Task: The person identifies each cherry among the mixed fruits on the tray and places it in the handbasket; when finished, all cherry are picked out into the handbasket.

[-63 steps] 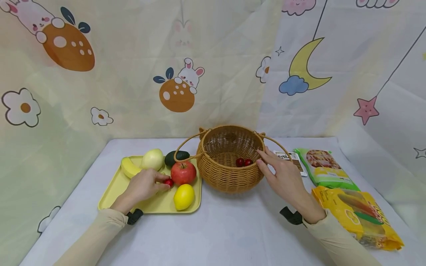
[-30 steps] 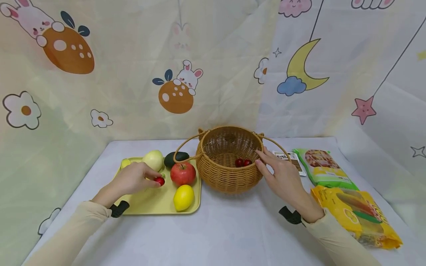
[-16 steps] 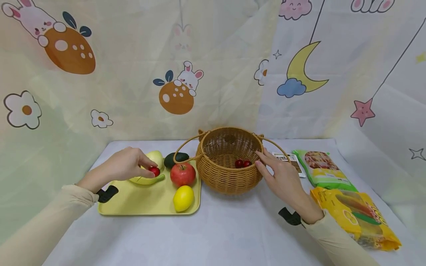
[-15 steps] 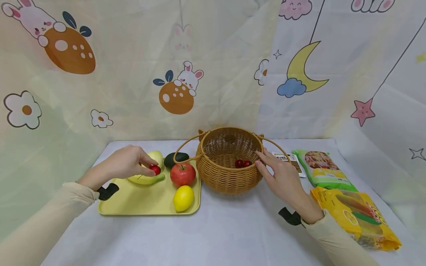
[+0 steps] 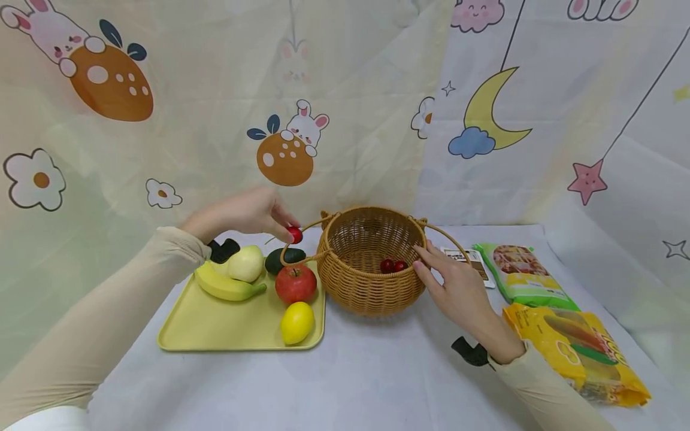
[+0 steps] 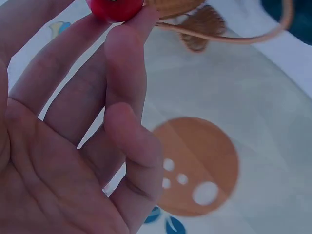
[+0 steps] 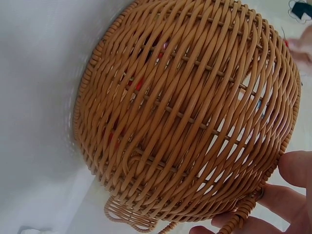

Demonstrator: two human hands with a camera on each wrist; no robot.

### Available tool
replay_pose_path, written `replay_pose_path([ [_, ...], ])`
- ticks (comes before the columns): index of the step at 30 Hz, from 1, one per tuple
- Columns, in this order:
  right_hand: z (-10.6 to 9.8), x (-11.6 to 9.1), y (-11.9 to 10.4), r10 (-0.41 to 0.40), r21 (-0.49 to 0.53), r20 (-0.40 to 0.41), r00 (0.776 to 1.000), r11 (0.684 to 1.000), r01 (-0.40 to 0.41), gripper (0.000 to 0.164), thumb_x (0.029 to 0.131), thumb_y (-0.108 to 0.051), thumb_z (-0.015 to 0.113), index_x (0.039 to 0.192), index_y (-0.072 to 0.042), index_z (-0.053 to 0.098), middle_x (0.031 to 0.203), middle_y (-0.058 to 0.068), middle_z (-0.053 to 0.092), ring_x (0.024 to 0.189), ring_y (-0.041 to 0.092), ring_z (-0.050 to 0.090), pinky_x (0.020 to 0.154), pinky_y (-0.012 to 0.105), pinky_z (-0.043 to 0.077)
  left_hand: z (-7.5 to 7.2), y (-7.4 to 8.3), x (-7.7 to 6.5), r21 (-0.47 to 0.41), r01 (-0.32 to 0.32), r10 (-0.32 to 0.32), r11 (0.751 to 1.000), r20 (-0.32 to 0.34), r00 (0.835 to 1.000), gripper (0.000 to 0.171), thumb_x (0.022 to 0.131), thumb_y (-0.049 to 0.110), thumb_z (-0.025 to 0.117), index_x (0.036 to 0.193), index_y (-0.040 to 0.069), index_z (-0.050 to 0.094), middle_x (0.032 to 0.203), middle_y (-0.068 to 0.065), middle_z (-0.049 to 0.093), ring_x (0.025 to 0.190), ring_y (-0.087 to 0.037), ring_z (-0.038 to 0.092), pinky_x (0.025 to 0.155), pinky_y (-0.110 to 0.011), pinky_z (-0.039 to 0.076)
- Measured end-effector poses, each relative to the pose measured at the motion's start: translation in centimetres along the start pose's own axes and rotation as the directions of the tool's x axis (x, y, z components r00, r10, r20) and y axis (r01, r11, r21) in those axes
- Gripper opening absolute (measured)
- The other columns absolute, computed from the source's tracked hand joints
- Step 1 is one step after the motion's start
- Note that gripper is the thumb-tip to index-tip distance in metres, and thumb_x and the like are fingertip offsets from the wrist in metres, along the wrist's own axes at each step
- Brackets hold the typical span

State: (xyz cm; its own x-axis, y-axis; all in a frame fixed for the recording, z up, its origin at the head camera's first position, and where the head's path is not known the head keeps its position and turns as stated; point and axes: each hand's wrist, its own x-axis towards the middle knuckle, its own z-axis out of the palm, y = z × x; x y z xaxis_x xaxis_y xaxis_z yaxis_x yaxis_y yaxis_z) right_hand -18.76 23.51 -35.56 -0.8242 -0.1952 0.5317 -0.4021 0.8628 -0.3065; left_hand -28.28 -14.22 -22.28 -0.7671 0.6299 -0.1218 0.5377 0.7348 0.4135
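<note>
My left hand (image 5: 253, 212) pinches a red cherry (image 5: 294, 234) between thumb and fingertips, above the basket's left handle. A thin stem trails from it. In the left wrist view the cherry (image 6: 116, 7) sits at the fingertips, cut off by the top edge. The brown wicker basket (image 5: 372, 293) stands upright, its handles folded to either side. Two dark red cherries (image 5: 393, 266) lie inside it. My right hand (image 5: 458, 287) holds the basket's right rim, with thumb and fingers at the edge by the handle joint; the right wrist view shows the woven wall (image 7: 185, 107) up close.
Left of the basket a yellow tray (image 5: 215, 335) bears a banana (image 5: 229, 289), an onion-like pale bulb (image 5: 246, 264), a dark green avocado (image 5: 284, 257), a red apple (image 5: 296, 285) and a lemon (image 5: 297, 323). Green (image 5: 528, 275) and yellow (image 5: 582, 353) packets lie at right.
My left hand has carried the cherry from beside the apple, first leftward over the banana, then up and right toward the basket. The right hand has stayed at the rim.
</note>
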Motion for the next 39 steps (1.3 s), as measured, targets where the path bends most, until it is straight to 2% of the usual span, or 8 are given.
replay_pose_path([
  [4,0.0,0.0,0.1,-0.007,0.006,-0.004,1.0,1.0,0.007,0.043,0.105,-0.033,0.059,0.143,-0.015,0.061,0.146,0.02,0.057,0.053,0.029,0.058,0.045,0.025,0.032,-0.5,2.2,2.8,0.028,-0.01,0.01,1.0,0.009,1.0,0.026,0.087,0.027,0.083,0.111,0.018,0.082,0.104,-0.001,0.081,0.097,-0.016,0.076,0.088,-0.037,0.059],
  [7,0.1,0.0,0.1,-0.018,0.005,-0.011,1.0,1.0,0.018,0.042,0.105,-0.032,0.06,0.143,-0.014,0.062,0.146,0.02,0.057,0.051,0.025,0.056,0.045,0.025,0.032,-0.5,3.6,4.9,0.045,-0.052,0.051,0.998,0.022,0.998,0.024,0.085,0.027,0.084,0.108,0.02,0.083,0.104,0.001,0.081,0.099,-0.014,0.075,0.086,-0.034,0.059],
  [11,0.1,0.0,0.2,-0.025,0.001,-0.009,1.0,1.0,0.025,0.042,0.105,-0.032,0.059,0.144,-0.015,0.061,0.146,0.02,0.057,0.043,0.01,0.039,0.042,0.024,0.028,0.1,5.0,7.6,0.052,-0.108,0.105,0.993,0.05,0.993,0.023,0.085,0.027,0.083,0.107,0.021,0.083,0.107,0.002,0.08,0.1,-0.012,0.073,0.084,-0.031,0.058],
  [15,0.0,0.1,0.1,-0.023,-0.005,-0.009,1.0,1.0,0.023,0.043,0.105,-0.032,0.059,0.144,-0.015,0.061,0.147,0.02,0.057,0.044,0.013,0.041,0.041,0.024,0.027,1.0,6.2,9.6,0.019,-0.121,0.119,0.992,0.073,0.99,0.024,0.086,0.028,0.083,0.109,0.021,0.083,0.108,0.002,0.08,0.098,-0.015,0.073,0.082,-0.029,0.058],
  [21,0.1,0.1,0.0,-0.023,-0.001,-0.005,1.0,1.0,0.023,0.043,0.105,-0.033,0.059,0.143,-0.014,0.061,0.146,0.02,0.057,0.069,0.039,0.068,0.044,0.025,0.036,2.7,7.3,11.7,0.014,-0.1,0.098,0.995,0.087,0.991,0.024,0.087,0.028,0.082,0.11,0.021,0.082,0.113,0.003,0.079,0.103,-0.011,0.07,0.086,-0.029,0.057],
  [23,0.0,0.0,0.0,-0.019,-0.001,-0.006,1.0,1.0,0.019,0.043,0.105,-0.033,0.058,0.143,-0.014,0.061,0.146,0.02,0.057,0.07,0.04,0.068,0.044,0.025,0.037,3.3,7.5,12.4,0.013,-0.107,0.105,0.994,0.081,0.991,0.023,0.087,0.027,0.082,0.109,0.021,0.083,0.112,0.003,0.079,0.104,-0.011,0.07,0.089,-0.029,0.057],
  [28,-0.1,0.0,0.1,-0.011,-0.003,0.002,1.0,1.0,0.011,0.043,0.105,-0.033,0.058,0.144,-0.015,0.061,0.147,0.019,0.056,0.053,0.028,0.056,0.043,0.025,0.032,4.8,7.7,14.0,0.01,-0.138,0.136,0.99,0.071,0.988,0.021,0.086,0.026,0.083,0.107,0.02,0.083,0.111,0.003,0.08,0.103,-0.012,0.072,0.09,-0.03,0.058],
  [39,0.1,0.1,0.2,-0.01,-0.009,0.002,1.0,1.0,0.01,0.042,0.105,-0.033,0.058,0.144,-0.016,0.061,0.147,0.018,0.057,0.044,0.013,0.043,0.041,0.024,0.029,8.0,7.5,15.8,0.044,-0.171,0.167,0.984,0.075,0.983,0.023,0.089,0.028,0.082,0.111,0.021,0.082,0.115,0.004,0.078,0.106,-0.014,0.071,0.086,-0.029,0.058],
])
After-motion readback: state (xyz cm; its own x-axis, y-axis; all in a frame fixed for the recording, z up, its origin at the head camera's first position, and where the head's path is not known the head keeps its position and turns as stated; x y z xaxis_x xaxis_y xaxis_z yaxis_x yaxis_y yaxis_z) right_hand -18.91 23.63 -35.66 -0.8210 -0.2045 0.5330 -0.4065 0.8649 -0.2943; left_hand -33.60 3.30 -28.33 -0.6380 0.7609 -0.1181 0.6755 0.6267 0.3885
